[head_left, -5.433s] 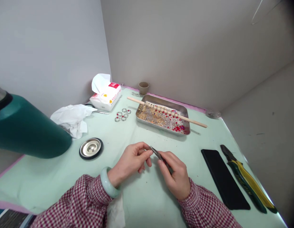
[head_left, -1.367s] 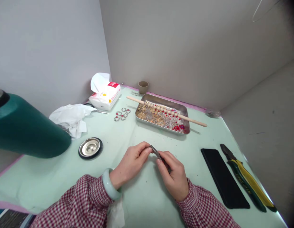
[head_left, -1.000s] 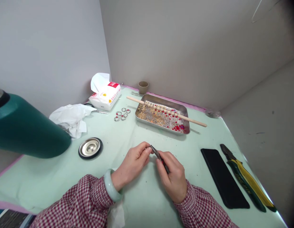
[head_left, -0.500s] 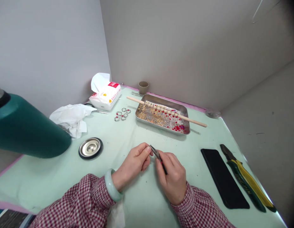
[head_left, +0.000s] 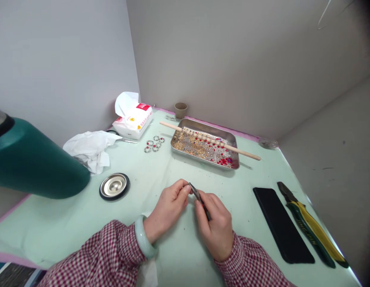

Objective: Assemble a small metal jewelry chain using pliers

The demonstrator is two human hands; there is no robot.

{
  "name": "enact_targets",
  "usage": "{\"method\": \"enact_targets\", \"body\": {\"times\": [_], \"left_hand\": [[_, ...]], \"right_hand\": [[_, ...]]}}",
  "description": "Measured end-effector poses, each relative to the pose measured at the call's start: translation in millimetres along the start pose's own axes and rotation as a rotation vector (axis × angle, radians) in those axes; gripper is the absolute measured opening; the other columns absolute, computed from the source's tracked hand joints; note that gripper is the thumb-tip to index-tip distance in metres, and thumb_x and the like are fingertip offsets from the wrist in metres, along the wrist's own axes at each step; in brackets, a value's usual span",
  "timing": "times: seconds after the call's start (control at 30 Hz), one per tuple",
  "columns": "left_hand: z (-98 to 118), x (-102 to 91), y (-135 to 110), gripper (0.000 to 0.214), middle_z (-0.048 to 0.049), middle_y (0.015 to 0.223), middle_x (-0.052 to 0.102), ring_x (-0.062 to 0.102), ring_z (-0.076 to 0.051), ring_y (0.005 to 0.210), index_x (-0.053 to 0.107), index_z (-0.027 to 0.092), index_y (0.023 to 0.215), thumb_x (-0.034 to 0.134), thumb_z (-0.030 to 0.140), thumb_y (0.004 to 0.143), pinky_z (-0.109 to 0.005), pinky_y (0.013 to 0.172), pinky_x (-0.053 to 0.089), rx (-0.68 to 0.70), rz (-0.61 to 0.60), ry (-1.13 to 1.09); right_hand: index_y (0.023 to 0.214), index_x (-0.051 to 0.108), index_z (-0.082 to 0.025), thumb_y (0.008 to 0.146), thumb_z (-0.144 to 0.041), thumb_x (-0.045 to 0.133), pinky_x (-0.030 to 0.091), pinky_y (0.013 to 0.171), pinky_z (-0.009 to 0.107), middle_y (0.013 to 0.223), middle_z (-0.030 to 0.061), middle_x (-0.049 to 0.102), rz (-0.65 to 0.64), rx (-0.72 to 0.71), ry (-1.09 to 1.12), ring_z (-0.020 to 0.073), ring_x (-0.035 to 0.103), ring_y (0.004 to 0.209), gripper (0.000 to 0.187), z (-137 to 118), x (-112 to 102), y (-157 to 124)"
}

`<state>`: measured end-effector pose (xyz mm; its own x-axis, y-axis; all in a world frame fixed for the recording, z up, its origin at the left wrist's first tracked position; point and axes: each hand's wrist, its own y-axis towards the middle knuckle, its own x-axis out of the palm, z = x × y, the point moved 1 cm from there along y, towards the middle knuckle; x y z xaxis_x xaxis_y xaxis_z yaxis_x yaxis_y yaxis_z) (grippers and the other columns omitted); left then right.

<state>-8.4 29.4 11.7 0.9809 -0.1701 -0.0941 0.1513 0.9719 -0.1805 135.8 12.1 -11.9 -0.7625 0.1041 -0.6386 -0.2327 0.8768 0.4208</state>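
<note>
A pale green table (head_left: 185, 255) carries everything. The metal tray (head_left: 221, 134) sits toward its far edge. Well to the left of the tray, a large green bottle (head_left: 38, 159) leans at a slant. Large yellow-and-green pliers (head_left: 307, 232) lie to the near right of the tray, with a black slab (head_left: 283, 225) beside them, on the side closer to the tray.

A tissue pack (head_left: 133, 123) lies left of the tray, and a crumpled tissue (head_left: 91, 147) farther left. A wooden stick (head_left: 241, 152) rests across the tray, both ends jutting past its walls.

On the near side of the tray, the person's right hand (head_left: 215, 225) has its fingers closed around small pliers (head_left: 197, 194), which point up and left; whether the tool's tips are parted cannot be told. There too, the left hand (head_left: 167, 207) has thumb and forefinger pinched together at the tip of that tool; anything between them is too small to make out.

A round lid (head_left: 114, 186) lies to the near left of the tray, and a cup (head_left: 181, 111) stands just behind it. Small beaded rings (head_left: 155, 148) lie just left of the tray. Red beads (head_left: 225, 161) gather toward its right end, gold beads (head_left: 185, 144) toward its left.
</note>
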Motion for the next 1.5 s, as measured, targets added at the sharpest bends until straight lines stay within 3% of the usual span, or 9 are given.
{"method": "enact_targets", "body": {"times": [0.43,0.73,0.93,1.17,1.33,1.5], "left_hand": [[-3.3,-0.4,0.5,0.025,0.0054,0.057,0.039,0.036,-0.011,0.055,0.044,0.019,0.071,0.038,0.033,0.091,-0.023,0.055,0.03,0.091,0.049,0.114],[-3.9,0.8,-1.6,0.022,0.0046,0.063,0.045,0.04,-0.01,0.059,0.045,0.018,0.075,0.037,0.031,0.092,-0.023,0.058,0.031,0.15,0.088,0.183],[-5.5,1.6,-2.2,0.025,0.0056,0.058,0.04,0.037,-0.01,0.055,0.044,0.019,0.073,0.036,0.033,0.092,-0.022,0.055,0.03,0.13,0.075,0.147],[-6.9,-1.0,0.0,0.027,0.0066,0.05,0.036,0.033,-0.008,0.048,0.049,0.018,0.075,0.039,0.037,0.091,-0.021,0.048,0.027,0.051,0.01,-0.006],[-5.9,-6.5,1.9,0.026,0.0082,0.044,0.033,0.026,-0.007,0.041,0.047,0.018,0.073,0.042,0.038,0.09,-0.019,0.04,0.02,-0.029,-0.149,-0.223],[-2.5,-13.0,0.9,0.025,0.009,0.042,0.03,0.019,-0.006,0.038,0.048,0.017,0.073,0.045,0.035,0.089,-0.019,0.037,0.02,-0.182,-0.301,-0.451]], "right_hand": [[0.108,0.058,-0.018,0.089,-0.017,0.044,0.045,0.074,0.03,0.088,0.0062,0.058,-0.064,0.114,0.193,0.0176,0.056,0.082,0.023,-3.4,1.8,0.5],[0.105,0.058,-0.018,0.09,-0.018,0.044,0.045,0.075,0.03,0.087,0.0054,0.056,-0.076,0.145,0.232,0.0172,0.055,0.083,0.02,-7.1,1.5,0.2],[0.107,0.057,-0.018,0.09,-0.017,0.043,0.045,0.072,0.03,0.087,0.0057,0.057,-0.072,0.133,0.211,0.0174,0.055,0.081,0.022,-6.4,2.3,-0.9],[0.11,0.056,-0.016,0.089,-0.013,0.044,0.045,0.069,0.031,0.084,0.0066,0.057,-0.037,0.032,0.075,0.0179,0.054,0.078,0.025,-3.8,2.8,-2.3],[0.113,0.055,-0.012,0.086,-0.01,0.048,0.046,0.069,0.034,0.085,0.0094,0.06,0.001,-0.157,-0.114,0.0196,0.054,0.078,0.028,3.5,-6.5,3.5],[0.115,0.055,-0.01,0.084,-0.009,0.052,0.046,0.064,0.035,0.081,0.0097,0.061,-0.042,-0.319,-0.229,0.0204,0.053,0.074,0.032,14.8,-20.1,12.4]]}}
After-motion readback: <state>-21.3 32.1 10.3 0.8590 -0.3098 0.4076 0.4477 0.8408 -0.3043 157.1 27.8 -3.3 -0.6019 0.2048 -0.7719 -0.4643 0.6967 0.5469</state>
